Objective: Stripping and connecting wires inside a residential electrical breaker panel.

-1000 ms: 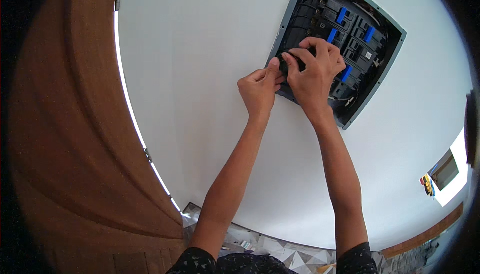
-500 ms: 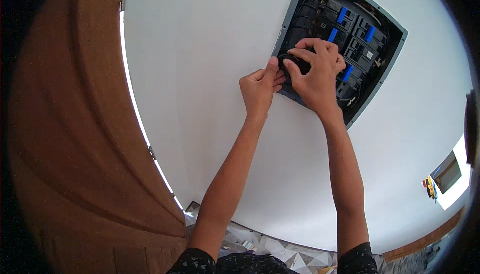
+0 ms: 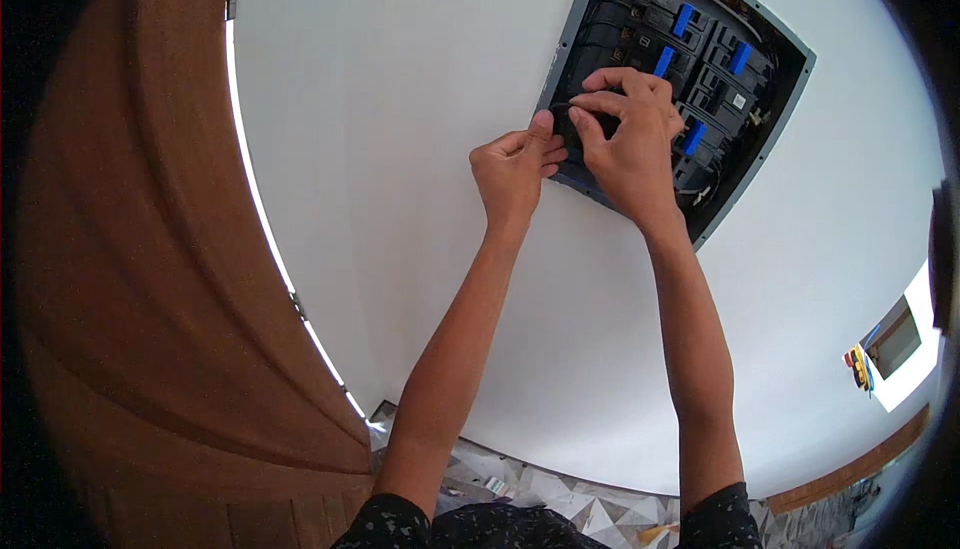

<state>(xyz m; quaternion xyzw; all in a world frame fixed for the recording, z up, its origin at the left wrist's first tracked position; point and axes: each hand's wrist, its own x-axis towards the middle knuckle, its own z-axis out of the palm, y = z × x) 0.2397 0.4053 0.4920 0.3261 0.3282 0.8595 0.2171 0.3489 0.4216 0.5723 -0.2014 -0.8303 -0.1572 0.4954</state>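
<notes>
A grey metal electrical box set in the white wall holds dark modules with blue tabs and black wiring. At its lower-left edge my left hand pinches what looks like a thin black wire, thumb up, other fingers curled by the rim. My right hand is inside the box just to the right, thumb and index finger closed around the same wire, the remaining fingers bent over the modules. The fingertips hide part of the lower-left wiring.
A brown wooden door with hinges fills the left side. At lower right, yellow-and-red tools hang beside a smaller white-framed wall opening. A patterned grey floor shows along the bottom.
My right hand has shifted slightly up and to the right, its fingertips closer together on the wire. My left hand has moved a little left and up, staying at the box edge.
</notes>
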